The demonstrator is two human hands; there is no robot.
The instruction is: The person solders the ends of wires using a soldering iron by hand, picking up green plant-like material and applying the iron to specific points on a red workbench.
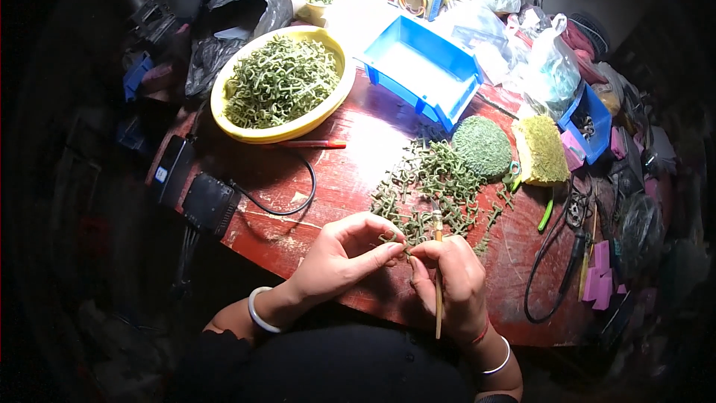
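Note:
My left hand [339,254] is closed in a pinch on a small green curved piece [388,237] at its fingertips. My right hand [456,276] holds a slim wooden-handled tool [438,302] upright between its fingers, the metal-collared end pointing away from me. Its thumb and forefinger meet the left fingertips at the small pieces, whose contact is partly hidden. Just beyond both hands, a loose heap of similar green pieces [447,172] lies on the red table [298,235]. Behind the heap sit a round green textured pad [482,146] and a yellow-green sponge-like block [540,149].
A yellow basin [339,101] full of green pieces stands far left. Beside it is a blue open bin [403,86]. A red pen [317,145], black box with cable [211,200], green-handled tool [547,213], pink blocks [598,280] and plastic bags [552,67] lie around the edges.

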